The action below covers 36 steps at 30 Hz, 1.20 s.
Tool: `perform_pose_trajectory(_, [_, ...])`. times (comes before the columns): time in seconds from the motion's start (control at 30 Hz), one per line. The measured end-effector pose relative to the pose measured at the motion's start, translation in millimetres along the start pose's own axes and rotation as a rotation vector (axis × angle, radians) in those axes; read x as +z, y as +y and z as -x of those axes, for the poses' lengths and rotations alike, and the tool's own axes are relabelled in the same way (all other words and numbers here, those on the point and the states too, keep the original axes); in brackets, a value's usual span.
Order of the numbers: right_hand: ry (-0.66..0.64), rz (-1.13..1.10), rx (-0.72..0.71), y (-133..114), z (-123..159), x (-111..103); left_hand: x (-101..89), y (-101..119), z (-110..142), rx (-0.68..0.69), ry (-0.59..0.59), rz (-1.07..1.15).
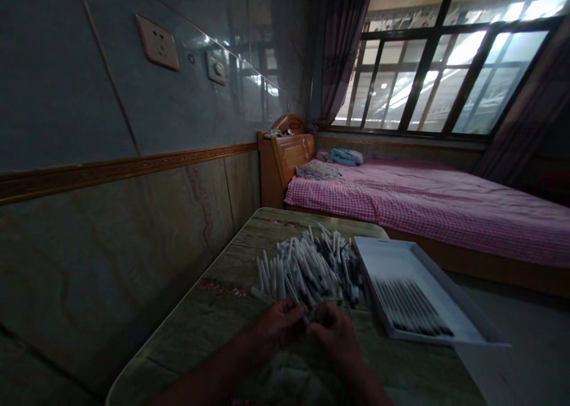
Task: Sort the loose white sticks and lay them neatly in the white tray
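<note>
Since the white tubes (312, 269) are lying heaped just ahead of the fingers (289, 317), the left hand (276, 329) and right hand (336, 335) are working within reach, curled close together, any pinch hidden. A tray (401, 263) of aligned tubes is sitting to their right.

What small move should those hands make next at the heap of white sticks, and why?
Probably set whatever the left hand and right hand are pinching into the shallow white rectangular tray, beside the neat row of slim dark-tipped sticks. The hands meet at the front of the loose heap of white sticks, and the tray's row lies orderly, though the held item is too small to make out.
</note>
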State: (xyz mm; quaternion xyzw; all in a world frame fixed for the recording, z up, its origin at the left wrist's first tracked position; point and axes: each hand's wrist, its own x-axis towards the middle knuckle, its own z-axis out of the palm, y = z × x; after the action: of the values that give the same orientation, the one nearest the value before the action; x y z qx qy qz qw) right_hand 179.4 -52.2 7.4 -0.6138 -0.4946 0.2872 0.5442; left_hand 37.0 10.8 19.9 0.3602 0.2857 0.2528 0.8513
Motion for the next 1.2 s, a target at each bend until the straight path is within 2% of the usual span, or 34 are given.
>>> perform_pose_trajectory(0.13, [0.079,0.059,-0.008,2,-8,-20,4.7,1,-11,0.066,0.044,0.189])
perform_pose_trajectory(0.23, [0.176,0.359,-0.089,3,-13,-43,0.9,8,-17,0.122,0.084,0.253])
perform_pose_trajectory(0.33, [0.146,0.664,-0.098,6,-12,-60,-9.8,13,-20,0.122,0.088,0.294])
perform_pose_trajectory(0.5, [0.064,0.894,-0.009,12,-12,-60,-22.0,13,-23,0.144,0.133,0.363])
perform_pose_trajectory(0.63, [0.099,0.958,-0.037,19,-15,-57,-19.2,9,-25,0.14,0.161,0.346])
perform_pose_trajectory(0.73, [0.163,0.893,-0.078,20,-14,-55,-15.4,5,-26,0.131,0.185,0.297])
perform_pose_trajectory(0.83, [0.166,0.647,-0.12,15,-8,-47,-12.7,3,-25,0.122,0.201,0.285])
perform_pose_trajectory(0.93, [0.157,0.4,-0.063,9,-3,-30,-11.0,2,-23,0.137,0.197,0.281])
perform_pose_trajectory(1.07, [0.173,0.191,0.02,3,-4,-7,-8.9,1,-22,0.16,0.205,0.258])
perform_pose_trajectory(1.2, [0.201,0.039,0.07,0,-8,1,-6.1,-1,-22,0.17,0.208,0.216])
